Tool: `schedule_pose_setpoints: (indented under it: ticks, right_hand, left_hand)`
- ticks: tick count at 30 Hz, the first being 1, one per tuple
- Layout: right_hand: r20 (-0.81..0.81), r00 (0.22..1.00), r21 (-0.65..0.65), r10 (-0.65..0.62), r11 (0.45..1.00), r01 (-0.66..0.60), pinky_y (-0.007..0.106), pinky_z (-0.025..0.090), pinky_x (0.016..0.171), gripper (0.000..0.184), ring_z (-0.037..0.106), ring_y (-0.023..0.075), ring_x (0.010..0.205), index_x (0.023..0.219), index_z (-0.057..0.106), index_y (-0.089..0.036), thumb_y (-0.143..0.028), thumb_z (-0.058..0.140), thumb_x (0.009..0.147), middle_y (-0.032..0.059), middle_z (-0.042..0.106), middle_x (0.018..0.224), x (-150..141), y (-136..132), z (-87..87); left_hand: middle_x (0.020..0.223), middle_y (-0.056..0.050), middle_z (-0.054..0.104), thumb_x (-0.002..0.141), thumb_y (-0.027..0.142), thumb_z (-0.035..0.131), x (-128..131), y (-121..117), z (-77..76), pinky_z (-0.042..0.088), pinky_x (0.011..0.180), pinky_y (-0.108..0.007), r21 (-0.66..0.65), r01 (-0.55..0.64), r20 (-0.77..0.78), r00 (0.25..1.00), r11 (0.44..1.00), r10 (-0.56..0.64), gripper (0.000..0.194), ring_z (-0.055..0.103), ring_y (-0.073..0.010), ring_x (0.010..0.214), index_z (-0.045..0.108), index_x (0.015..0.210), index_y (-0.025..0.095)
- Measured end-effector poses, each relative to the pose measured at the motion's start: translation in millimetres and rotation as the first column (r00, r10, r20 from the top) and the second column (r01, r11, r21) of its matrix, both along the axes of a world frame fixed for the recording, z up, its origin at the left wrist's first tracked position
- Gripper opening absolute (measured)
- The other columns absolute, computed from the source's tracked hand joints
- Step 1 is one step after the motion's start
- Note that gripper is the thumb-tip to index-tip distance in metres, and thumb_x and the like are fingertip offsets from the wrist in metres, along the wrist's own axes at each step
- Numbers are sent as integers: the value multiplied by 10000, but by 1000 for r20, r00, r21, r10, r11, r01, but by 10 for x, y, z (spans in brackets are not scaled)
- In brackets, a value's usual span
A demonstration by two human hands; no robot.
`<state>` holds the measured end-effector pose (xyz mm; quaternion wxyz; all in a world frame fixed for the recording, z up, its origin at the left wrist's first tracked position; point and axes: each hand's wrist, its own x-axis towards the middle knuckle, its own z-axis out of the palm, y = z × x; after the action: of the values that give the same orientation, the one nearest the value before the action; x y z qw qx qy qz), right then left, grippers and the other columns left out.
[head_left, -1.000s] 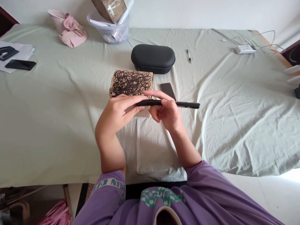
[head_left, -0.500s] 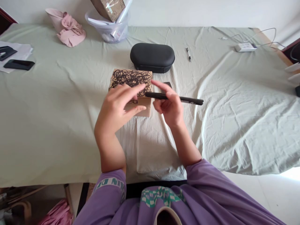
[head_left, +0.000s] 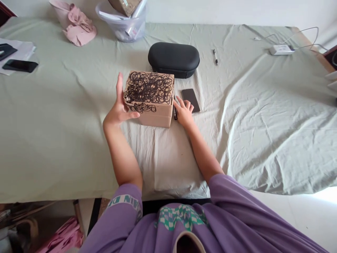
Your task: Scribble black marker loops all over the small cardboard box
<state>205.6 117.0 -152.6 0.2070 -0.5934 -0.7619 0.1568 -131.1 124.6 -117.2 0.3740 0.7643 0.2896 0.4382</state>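
A cardboard box (head_left: 155, 117) stands on the cloth, its top covered in black looping scribbles that spill over the front edge. Around its left end is my left hand (head_left: 117, 110), thumb along the front face and one finger pointing up by the back corner; the other fingers are partly hidden. Close against the right side of the box lies a black marker (head_left: 175, 113). My right hand (head_left: 184, 111) rests over the marker with its fingers spread, fingertips near the box's side. A dark phone (head_left: 191, 99) lies just beyond those fingers.
Behind the box sits a black zip case (head_left: 173, 59). Farther right are a pen (head_left: 215, 57) and a white power strip (head_left: 281, 50) with cables. A plastic tub (head_left: 123, 26), a pink cap (head_left: 80, 31) and another phone (head_left: 20, 65) on papers are at the left.
My right hand has brought the marker down from midair to the cloth beside the box, and its fingers have spread. My left hand has moved from above the box to its left end.
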Motion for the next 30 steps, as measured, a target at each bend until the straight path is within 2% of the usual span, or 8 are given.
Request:
schedule_pose_setpoints:
  ticks: [2,5,9,13,16,20,26,30]
  right_hand:
    - [134,975,-6,-177,984,179,747,236,1287,817,297,451,1625,1763,397,-340,-107,427,981,66,246,1893,0,15,-42]
    - [138,894,-54,-427,898,437,747,222,1288,937,296,514,1626,1812,252,-199,-359,643,976,252,288,1831,64,84,-63]
    - [88,860,-88,-503,856,509,702,304,1260,1056,465,505,1508,1748,339,-98,-416,803,855,319,517,1597,160,186,-84]
    - [-219,799,-175,-560,828,532,686,368,1255,1143,539,497,1451,1639,424,-45,-304,924,644,324,548,1514,235,259,-113]
    - [-553,638,-278,-536,840,465,645,454,1234,824,611,451,1386,1370,609,-60,-276,891,626,259,662,1358,351,319,-116]
    - [-734,510,-330,-449,892,309,516,653,997,355,763,314,1087,996,640,-203,-490,720,803,97,749,1004,504,391,-33]
    - [-975,-176,-108,-137,980,-167,426,672,903,427,795,237,1081,1196,660,-278,-466,741,822,50,800,1271,523,235,508]
    - [-959,-256,-31,-119,946,-323,446,674,936,588,772,261,1114,1275,737,-268,-716,644,907,97,788,1378,436,-73,1055]
  left_hand:
    - [1909,-102,154,619,698,1034,55,18,-68,389,1372,-606,-87,29,107,994,996,-19,1609,295,-413,1737,-43,1789,447]
    - [1843,-165,320,520,706,1067,129,1,-153,377,1379,-625,-214,-69,172,979,974,108,1576,345,-455,1694,197,1772,308]
    - [1612,-164,615,552,722,1062,221,-21,-186,387,1359,-675,-263,-108,158,975,959,153,1468,530,-416,1536,304,1714,241]
    - [1659,-185,554,493,727,1085,333,-14,-132,404,1342,-679,-244,-123,174,970,962,168,1497,522,-422,1520,317,1669,208]
    - [1699,-212,493,511,700,1092,409,18,-140,429,1327,-670,-225,-140,194,963,964,185,1486,529,-421,1515,288,1656,201]
    - [1724,-203,450,497,668,1095,465,97,-255,451,1328,-603,-184,-169,230,950,968,209,1437,494,-429,1572,324,1632,242]
    - [1526,-223,625,495,699,1066,489,35,-555,529,1228,-603,-275,-208,248,928,939,278,1333,623,-452,1452,435,1571,230]
    - [1429,-232,683,490,658,1085,620,-82,-720,542,1191,-647,-301,-222,227,928,927,296,1318,657,-459,1389,465,1560,203]
